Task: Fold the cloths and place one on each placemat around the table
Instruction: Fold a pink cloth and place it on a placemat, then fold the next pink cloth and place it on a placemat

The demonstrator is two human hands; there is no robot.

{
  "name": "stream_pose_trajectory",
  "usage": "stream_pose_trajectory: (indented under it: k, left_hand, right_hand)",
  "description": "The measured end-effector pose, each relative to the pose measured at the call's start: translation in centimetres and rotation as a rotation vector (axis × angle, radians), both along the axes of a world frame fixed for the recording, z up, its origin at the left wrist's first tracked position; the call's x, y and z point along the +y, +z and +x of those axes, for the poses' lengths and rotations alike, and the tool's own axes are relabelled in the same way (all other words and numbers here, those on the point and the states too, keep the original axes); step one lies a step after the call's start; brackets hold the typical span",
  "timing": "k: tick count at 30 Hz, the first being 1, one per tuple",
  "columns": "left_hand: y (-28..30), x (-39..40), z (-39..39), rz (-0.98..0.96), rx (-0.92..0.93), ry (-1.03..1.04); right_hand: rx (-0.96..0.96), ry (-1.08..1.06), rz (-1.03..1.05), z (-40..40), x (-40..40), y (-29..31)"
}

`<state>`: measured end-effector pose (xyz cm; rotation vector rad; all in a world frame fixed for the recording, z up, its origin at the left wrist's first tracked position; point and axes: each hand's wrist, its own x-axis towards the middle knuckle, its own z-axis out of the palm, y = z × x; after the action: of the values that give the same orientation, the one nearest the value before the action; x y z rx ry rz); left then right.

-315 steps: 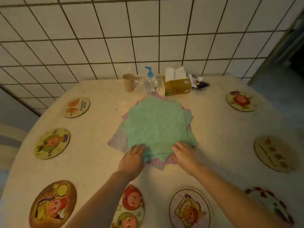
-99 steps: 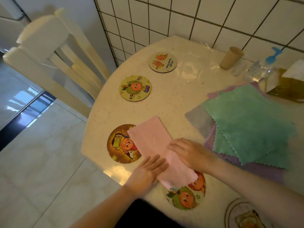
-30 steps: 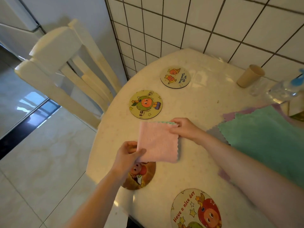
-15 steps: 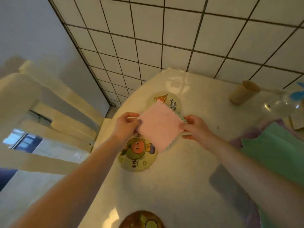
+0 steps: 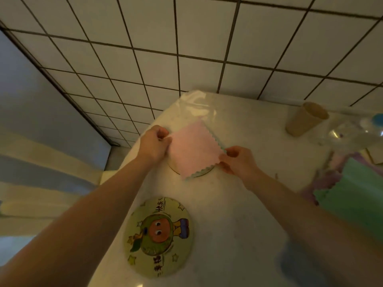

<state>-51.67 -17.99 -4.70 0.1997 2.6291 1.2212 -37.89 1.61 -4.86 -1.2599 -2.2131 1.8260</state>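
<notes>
A folded pink cloth with a scalloped edge lies over the far round placemat, hiding nearly all of it. My left hand pinches the cloth's left corner. My right hand pinches its right corner. A second round placemat with a cartoon fruit figure sits bare nearer to me. The pile of unfolded cloths, green on top with purple beneath, lies at the right edge of view.
A brown paper cup and a clear pump bottle stand by the tiled wall at the back right. The table's edge curves down the left. A pale chair is blurred beyond it.
Both hands carried the folded pink cloth from above the fruit-figure placemat farther away onto the far placemat. My view moved forward with them.
</notes>
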Motion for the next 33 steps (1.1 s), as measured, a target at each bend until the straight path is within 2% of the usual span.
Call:
stream_pose_trajectory:
  k: [3, 5, 7, 9, 11, 14, 18, 23, 29, 33]
  left_hand:
    - [-1.0, -0.3, 0.5, -0.185, 0.25, -0.06]
    - [-1.3, -0.7, 1.5, -0.237, 0.517, -0.241]
    - [-1.9, -1.2, 2.7, -0.253, 0.637, -0.473]
    - [-2.1, -1.7, 4.3, -0.364, 0.519, -0.604]
    - [-2.2, -2.2, 5.2, -0.482, 0.404, -0.613]
    - [-1.7, -1.9, 6.0, -0.548, 0.367, -0.588]
    - [-0.1, -0.3, 7.6, -0.502, 0.408, -0.571]
    - [1.1, 1.6, 13.5, -0.4, 0.475, -0.686]
    - [0.5, 5.6, 25.7, -0.276, 0.471, -0.854]
    - [0.5, 9.3, 34.1, -0.217, 0.483, -0.958]
  right_hand:
    - [-0.029, 0.064, 0.163, -0.2, -0.2, -0.5]
    - [-0.037, 0.085, 0.21, -0.3, -0.3, -0.5]
    - [-0.047, 0.102, 0.241, -0.3, -0.3, -0.5]
    - [-0.053, 0.106, 0.241, -0.1, -0.4, -0.4]
    - [-0.057, 0.107, 0.236, 0.3, -0.5, -0.1]
    - [-0.047, 0.098, 0.239, 1.4, -0.5, 0.6]
    - [-0.028, 0.088, 0.233, 4.9, 0.1, 1.4]
    - [-0.007, 0.273, 0.486, 12.3, 1.5, 2.4]
    - [0.088, 0.443, 0.679, 25.3, 4.7, 3.5]
    - [0.014, 0.444, 0.719, 34.3, 8.1, 3.4]
